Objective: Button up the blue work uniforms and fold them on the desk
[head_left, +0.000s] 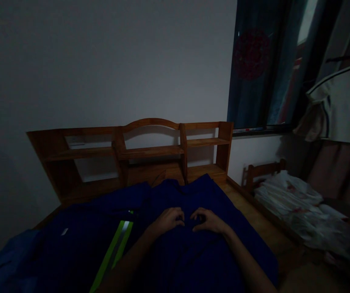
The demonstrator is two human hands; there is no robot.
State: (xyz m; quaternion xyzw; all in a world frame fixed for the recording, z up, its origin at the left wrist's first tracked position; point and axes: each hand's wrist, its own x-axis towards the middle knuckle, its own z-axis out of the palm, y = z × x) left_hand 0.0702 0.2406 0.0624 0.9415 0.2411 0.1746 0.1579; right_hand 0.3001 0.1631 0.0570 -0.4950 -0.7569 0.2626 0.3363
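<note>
Dark blue fabric [211, 256], apparently a work garment, lies spread out below both hands. My left hand [169, 219] rests on it with bent fingers, the thumb apart from them. Close by on the right, my right hand [209, 221] also touches the cloth, fingers curved and a gap showing between thumb and forefinger. No object shows in either hand. Left of my left forearm, more dark blue clothing carries a yellow-green reflective strip [117, 248] and a small white label [64, 231].
A wooden bed headboard with shelves [150, 152] stands against the wall behind the cloth. Bare bed boards [248, 211] show at right. Beyond them lie crumpled plastic bags [291, 195]. A white shirt [346, 106] hangs near the window [260, 81]. The room is dim.
</note>
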